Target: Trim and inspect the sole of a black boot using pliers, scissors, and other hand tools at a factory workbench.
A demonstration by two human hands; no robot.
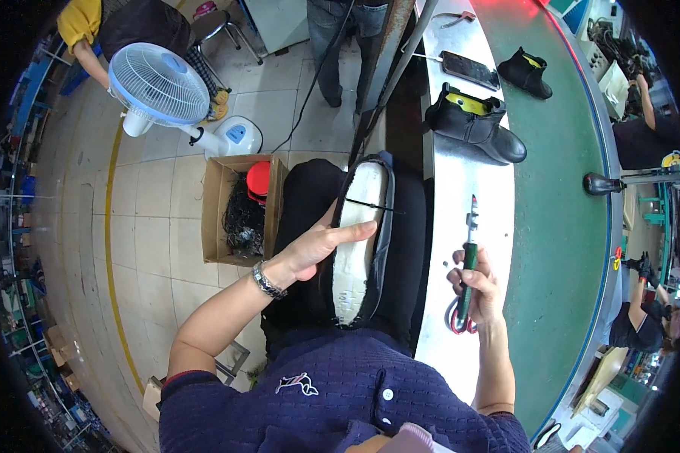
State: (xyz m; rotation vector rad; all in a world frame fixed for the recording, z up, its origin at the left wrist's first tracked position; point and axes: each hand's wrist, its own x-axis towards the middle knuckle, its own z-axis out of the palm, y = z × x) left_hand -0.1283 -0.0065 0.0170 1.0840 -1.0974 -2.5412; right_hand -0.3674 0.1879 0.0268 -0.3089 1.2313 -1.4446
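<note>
The shoe underside (353,264) looks matt and slightly rough, the slim tool (471,255) pairs shiny metal with a smooth plastic-looking handle, the bench (451,198) is glossy, smooth metal, the boot (472,134) on it has a leathery sheen, and the box (214,215) is matt cardboard.

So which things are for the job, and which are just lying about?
Likely for the job:
shoe, in the left hand
green tool, in the right hand
maybe the scissors

Probably just about:
phone
fan
</note>
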